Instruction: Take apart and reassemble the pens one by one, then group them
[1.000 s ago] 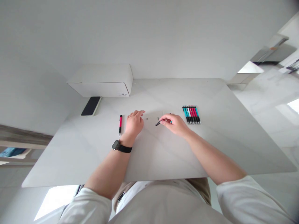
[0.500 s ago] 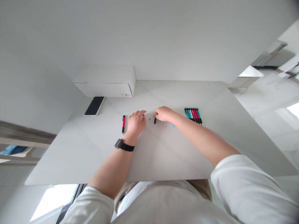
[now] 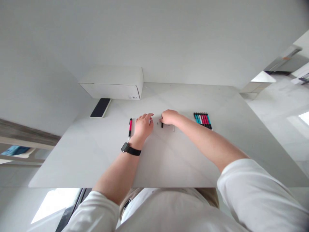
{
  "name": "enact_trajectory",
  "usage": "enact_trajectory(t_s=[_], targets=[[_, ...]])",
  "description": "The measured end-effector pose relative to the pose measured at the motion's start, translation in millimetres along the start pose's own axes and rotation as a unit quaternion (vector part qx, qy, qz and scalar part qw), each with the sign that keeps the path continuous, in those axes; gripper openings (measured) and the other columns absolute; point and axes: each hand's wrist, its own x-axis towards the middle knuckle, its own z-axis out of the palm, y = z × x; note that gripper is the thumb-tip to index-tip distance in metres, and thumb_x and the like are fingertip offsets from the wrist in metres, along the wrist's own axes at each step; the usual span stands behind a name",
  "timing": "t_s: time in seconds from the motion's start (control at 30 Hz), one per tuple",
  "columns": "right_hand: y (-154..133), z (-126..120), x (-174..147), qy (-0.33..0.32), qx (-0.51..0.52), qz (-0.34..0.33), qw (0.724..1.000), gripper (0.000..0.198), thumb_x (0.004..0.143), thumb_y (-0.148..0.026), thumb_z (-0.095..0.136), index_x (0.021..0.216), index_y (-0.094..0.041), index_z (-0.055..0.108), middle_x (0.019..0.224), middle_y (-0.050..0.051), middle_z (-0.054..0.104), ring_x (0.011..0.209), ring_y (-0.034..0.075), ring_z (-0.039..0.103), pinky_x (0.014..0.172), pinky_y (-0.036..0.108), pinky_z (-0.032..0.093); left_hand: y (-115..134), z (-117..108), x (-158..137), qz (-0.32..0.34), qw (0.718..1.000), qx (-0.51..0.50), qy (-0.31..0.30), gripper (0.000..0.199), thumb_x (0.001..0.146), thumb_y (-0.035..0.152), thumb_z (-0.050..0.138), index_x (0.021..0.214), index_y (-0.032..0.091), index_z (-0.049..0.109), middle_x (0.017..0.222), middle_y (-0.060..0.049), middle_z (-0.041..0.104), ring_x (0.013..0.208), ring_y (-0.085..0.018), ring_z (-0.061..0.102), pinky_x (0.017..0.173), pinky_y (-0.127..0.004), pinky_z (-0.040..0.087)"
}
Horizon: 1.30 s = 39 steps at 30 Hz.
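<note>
My R hand (image 3: 169, 116) is pinched on the short black piece (image 3: 162, 125) on the table (image 3: 164, 161), L hand (image 3: 144, 126) empty w/ fingers apart, so a careless nudge cd prob. send the tiny grey bit (image 3: 157, 123) btwn them rolling.

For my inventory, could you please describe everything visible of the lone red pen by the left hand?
The red pen is slim, apparently plastic, with a red barrel, black top and grip, and a pale tip. It lies on the table, tip toward the camera, left of the left hand. Its barrel is clear of the hand; contact at the tip is unclear.
</note>
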Motion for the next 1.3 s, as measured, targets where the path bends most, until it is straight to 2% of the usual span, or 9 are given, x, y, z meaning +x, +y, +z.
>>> enact_trajectory(t_s=[0.23, 0.37, 0.47, 0.57, 0.7, 0.87, 0.97, 1.1, 1.3], targets=[[5.1, -18.3, -10.3, 0.026, 0.021, -0.001, 0.999, 0.032, 0.089, -0.051, 0.071, 0.085, -0.020, 0.079, 0.092, 0.018, 0.076, 0.085, 0.030, 0.069, 0.073, 0.038, 0.050, 4.2, -5.4, 2.0, 0.004, 1.000, -0.023, 0.021, 0.037, 0.096, 0.015, 0.054, 0.129, 0.026, 0.065, 0.111, -0.008, 0.072, 0.099, -0.026, 0.066, 0.092, -0.041, 0.050], [19.0, -40.5, -36.8, 0.116, 0.079, -0.037, 0.989, 0.026, 0.094, -0.047, 0.065, 0.091, -0.024, 0.077, 0.096, 0.011, 0.076, 0.082, 0.025, 0.066, 0.070, 0.036, 0.046, 11.1, -12.7, 2.6, 0.013, 0.998, -0.047, 0.040, 0.032, 0.099, 0.018, 0.052, 0.127, 0.025, 0.065, 0.109, -0.008, 0.071, 0.096, -0.024, 0.066, 0.090, -0.038, 0.051], [28.4, -50.6, -70.4, 0.203, 0.162, -0.078, 0.963, 0.020, 0.096, -0.041, 0.063, 0.100, -0.025, 0.075, 0.096, 0.006, 0.075, 0.082, 0.022, 0.065, 0.073, 0.034, 0.045, 21.5, -17.4, -0.3, 0.022, 0.995, -0.084, 0.038, 0.028, 0.102, 0.023, 0.050, 0.125, 0.025, 0.065, 0.104, -0.007, 0.071, 0.088, -0.020, 0.066, 0.082, -0.034, 0.052], [33.8, -43.5, -106.4, 0.264, 0.275, -0.099, 0.919, 0.021, 0.099, -0.037, 0.058, 0.111, -0.025, 0.071, 0.100, 0.004, 0.074, 0.082, 0.019, 0.065, 0.076, 0.032, 0.048, 35.4, -18.4, -7.0, 0.065, 0.988, -0.140, 0.010, 0.024, 0.104, 0.025, 0.049, 0.121, 0.024, 0.067, 0.103, -0.006, 0.071, 0.084, -0.018, 0.064, 0.078, -0.031, 0.051], [39.4, -7.3, -139.4, 0.279, 0.361, -0.110, 0.883, 0.020, 0.097, -0.034, 0.061, 0.113, -0.026, 0.070, 0.103, 0.003, 0.074, 0.089, 0.018, 0.068, 0.077, 0.029, 0.052, 51.2, -17.0, -17.2, 0.147, 0.967, -0.195, -0.073, 0.021, 0.104, 0.029, 0.052, 0.112, 0.023, 0.070, 0.095, -0.005, 0.071, 0.077, -0.015, 0.061, 0.073, -0.029, 0.049], [48.4, 45.9, -152.1, 0.198, 0.355, -0.142, 0.903, 0.015, 0.099, -0.031, 0.060, 0.100, -0.025, 0.073, 0.093, 0.001, 0.074, 0.080, 0.016, 0.068, 0.073, 0.027, 0.051, 59.3, -19.0, -23.2, 0.179, 0.950, -0.206, -0.151, 0.019, 0.102, 0.030, 0.056, 0.104, 0.024, 0.074, 0.085, -0.003, 0.070, 0.070, -0.014, 0.059, 0.068, -0.028, 0.044], [50.3, 65.2, -152.8, 0.195, 0.296, -0.123, 0.927, 0.010, 0.095, -0.024, 0.062, 0.095, -0.024, 0.073, 0.088, 0.001, 0.073, 0.078, 0.016, 0.066, 0.074, 0.027, 0.048, 60.6, -20.7, -23.6, 0.193, 0.944, -0.200, -0.178, 0.019, 0.101, 0.030, 0.056, 0.101, 0.024, 0.074, 0.084, -0.002, 0.071, 0.072, -0.015, 0.060, 0.069, -0.028, 0.044], [46.8, 72.1, -157.7, 0.170, 0.197, -0.137, 0.956, 0.010, 0.092, -0.020, 0.065, 0.096, -0.025, 0.074, 0.090, 0.002, 0.074, 0.083, 0.017, 0.067, 0.076, 0.028, 0.044, 61.2, -22.8, -24.2, 0.209, 0.936, -0.189, -0.210, 0.019, 0.100, 0.028, 0.057, 0.095, 0.023, 0.074, 0.082, -0.002, 0.071, 0.073, -0.016, 0.061, 0.070, -0.027, 0.043], [40.4, 69.9, -167.9, 0.134, 0.111, -0.131, 0.976, 0.017, 0.100, -0.032, 0.061, 0.092, -0.024, 0.073, 0.091, 0.004, 0.074, 0.086, 0.018, 0.068, 0.074, 0.029, 0.040, 61.1, -21.4, -27.3, 0.219, 0.925, -0.185, -0.249, 0.018, 0.097, 0.027, 0.058, 0.098, 0.024, 0.076, 0.089, -0.003, 0.075, 0.078, -0.017, 0.064, 0.072, -0.027, 0.044]])
